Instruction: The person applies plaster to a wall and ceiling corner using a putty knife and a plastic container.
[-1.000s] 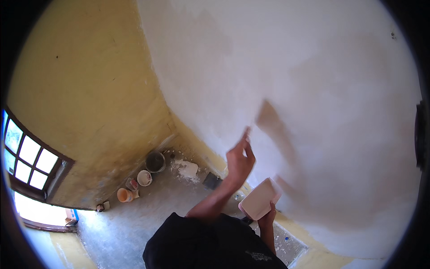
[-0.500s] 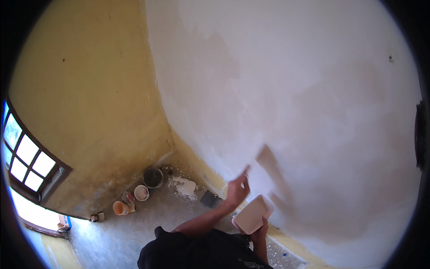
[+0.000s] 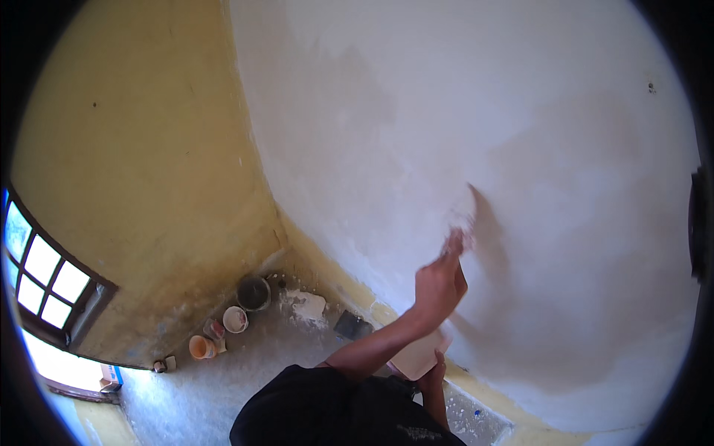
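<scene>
My left hand (image 3: 439, 290) reaches up to the white wall (image 3: 357, 149), closed around a putty knife (image 3: 462, 220). Its blade is pale and blurred against the wall, so its exact outline is hard to make out. Below that forearm, my right hand (image 3: 433, 375) grips a shallow pinkish rectangular tray (image 3: 416, 360) by its edge. My left forearm covers part of the tray. Darker, damp-looking patches spread over the wall, and the shadow of my hand and the knife falls just to their right.
A yellow wall (image 3: 156, 149) meets the white one at a corner. Along its foot stand a black bucket (image 3: 253, 294), a white tub (image 3: 235, 320) and an orange container (image 3: 201, 347). White splatter (image 3: 306, 306) and a dark flat piece (image 3: 352, 325) lie on the floor. A barred window (image 3: 50, 260) is at left.
My left hand has moved up and to the right, bringing the putty knife to the wall. The tray in my right hand sits slightly lower and is now partly covered by my left arm.
</scene>
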Available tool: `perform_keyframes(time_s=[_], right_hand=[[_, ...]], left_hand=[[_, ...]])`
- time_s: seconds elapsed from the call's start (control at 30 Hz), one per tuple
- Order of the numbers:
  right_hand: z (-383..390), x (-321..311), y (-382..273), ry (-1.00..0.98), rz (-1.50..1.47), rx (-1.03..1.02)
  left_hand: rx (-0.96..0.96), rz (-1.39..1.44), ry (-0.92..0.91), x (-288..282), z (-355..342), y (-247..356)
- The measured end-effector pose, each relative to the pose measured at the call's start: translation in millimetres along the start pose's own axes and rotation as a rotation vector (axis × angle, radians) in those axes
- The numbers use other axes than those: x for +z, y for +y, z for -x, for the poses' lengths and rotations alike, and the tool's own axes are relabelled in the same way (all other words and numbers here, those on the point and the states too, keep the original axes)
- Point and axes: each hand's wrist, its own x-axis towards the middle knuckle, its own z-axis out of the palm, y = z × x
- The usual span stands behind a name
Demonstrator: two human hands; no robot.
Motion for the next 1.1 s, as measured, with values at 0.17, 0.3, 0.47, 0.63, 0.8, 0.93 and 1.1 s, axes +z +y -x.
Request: perform_keyframes(time_s=[0.17, 0.3, 0.47, 0.63, 0.8, 0.93, 1.1], right_hand=[[4.5, 24.3, -7.3, 0.008, 0.010, -0.035], [18.1, 38.2, -12.9, 0.034, -0.013, 0.006], [0.6, 5.5, 1.8, -0.023, -0.001, -0.012], [1.3, 14.5, -0.5, -0.057, -0.060, 0.031], [2.6, 41.5, -9.0, -0.041, 0.008, 0.005], [-8.8, 35.2, -2.6, 0.043, -0.059, 0.049], [-3.8, 34.0, -0.3, 0.011, -0.044, -0.034]], left_hand=[[-0.037, 0.128, -0.013, -27.6, 27.2, -26.3], [-0.070, -0.214, 0.383, -40.4, -51.1, -80.6], [0.053, -0.312, 0.194, 17.6, -58.0, -115.1], [0.172, -0.028, -0.112, -12.5, 45.8, -92.1], [-0.404, -0.184, 0.338, -58.8, -20.4, -159.8], [-0.517, 0.007, 0.422, -83.6, -105.3, -195.8], [-0.309, -0.145, 0.298, -51.5, -116.5, -84.0]])
